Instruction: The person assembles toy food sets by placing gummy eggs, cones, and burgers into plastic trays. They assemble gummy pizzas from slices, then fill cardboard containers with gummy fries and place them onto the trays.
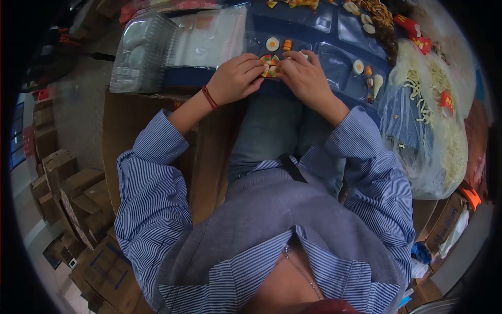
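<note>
A small toy pizza (pixel 270 66) in several colourful slices lies at the near edge of the blue compartment tray (pixel 334 55). My left hand (pixel 238 78) has its fingers closed at the pizza's left side. On the other side, the fingertips of my right hand (pixel 305 78) pinch the pizza's right edge and partly cover it. Just beyond the pizza sit a round toy fried egg (pixel 272 44) and a ridged orange toy piece (pixel 287 45). A pale bit shows behind my right fingers, too covered to name.
Clear plastic packs (pixel 138 55) and a stack of clear bags (pixel 212 36) lie at left. Another toy egg (pixel 358 66) and a drumstick-shaped piece (pixel 377 83) sit at right, near a plastic bag of toy fries (pixel 449 141) and red fry boxes (pixel 410 26). Cardboard boxes (pixel 78 191) stand at far left.
</note>
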`<state>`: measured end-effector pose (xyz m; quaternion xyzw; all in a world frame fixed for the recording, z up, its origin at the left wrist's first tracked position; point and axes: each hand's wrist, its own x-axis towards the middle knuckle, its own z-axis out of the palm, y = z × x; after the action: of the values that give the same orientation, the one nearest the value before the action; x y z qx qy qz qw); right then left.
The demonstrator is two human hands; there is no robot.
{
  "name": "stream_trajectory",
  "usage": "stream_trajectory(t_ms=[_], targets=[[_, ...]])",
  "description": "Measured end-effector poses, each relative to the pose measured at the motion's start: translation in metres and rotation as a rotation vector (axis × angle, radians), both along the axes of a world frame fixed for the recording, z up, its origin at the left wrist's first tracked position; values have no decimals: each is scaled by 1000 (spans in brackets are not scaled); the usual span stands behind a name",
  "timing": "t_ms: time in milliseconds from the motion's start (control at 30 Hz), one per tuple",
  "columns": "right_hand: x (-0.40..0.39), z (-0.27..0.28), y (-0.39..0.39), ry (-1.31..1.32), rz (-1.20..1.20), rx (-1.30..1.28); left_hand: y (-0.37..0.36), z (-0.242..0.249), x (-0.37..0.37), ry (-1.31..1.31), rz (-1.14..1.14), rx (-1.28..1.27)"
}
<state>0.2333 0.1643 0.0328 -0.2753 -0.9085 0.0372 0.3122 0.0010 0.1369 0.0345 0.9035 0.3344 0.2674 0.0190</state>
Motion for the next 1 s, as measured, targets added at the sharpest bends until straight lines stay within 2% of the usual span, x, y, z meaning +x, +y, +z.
stream_trajectory(t_ms=[67, 100, 167, 200, 233, 300, 367, 433, 467, 533, 600, 633, 667, 733, 833, 1000], targets=[[3, 10, 3, 168, 21, -49, -6, 2, 0, 33, 22, -7], [12, 18, -2, 169, 19, -51, -12, 3, 1, 34, 20, -10], [48, 47, -29, 293, -121, -426, -23, 6, 5, 150, 97, -80], [70, 66, -44, 240, -145, -586, -26, 5, 6, 148, 91, -82], [96, 83, -61, 183, -170, -746, -29, 4, 7, 172, 117, -100], [150, 102, -92, -216, -231, -849, -35, 6, 12, 187, 136, -122], [206, 102, -130, -723, -385, -1070, -37, 16, 17, 251, 169, -61], [249, 84, -174, -1095, -479, -1045, -33, 13, 22, 290, 126, -52], [257, 82, -178, -1092, -492, -1046, -28, 12, 24, 335, 96, -36], [258, 86, -181, -861, -253, -1142, -22, 3, 23, 346, 79, -48], [212, 83, -151, -373, -316, -1001, -20, -3, 19, 372, 61, -61], [198, 68, -137, -273, -370, -774, -19, -4, 18, 341, 47, -106], [183, 52, -123, -175, -418, -544, -18, -3, 18, 310, 35, -150], [150, 37, -87, -265, -460, -212, -22, 6, 22, 332, 50, -153], [121, 2, -62, -329, -526, -224, -27, 8, 27, 386, 67, -172], [106, -4, -40, -400, -397, -259, -27, 8, 20, 389, 107, -221]])
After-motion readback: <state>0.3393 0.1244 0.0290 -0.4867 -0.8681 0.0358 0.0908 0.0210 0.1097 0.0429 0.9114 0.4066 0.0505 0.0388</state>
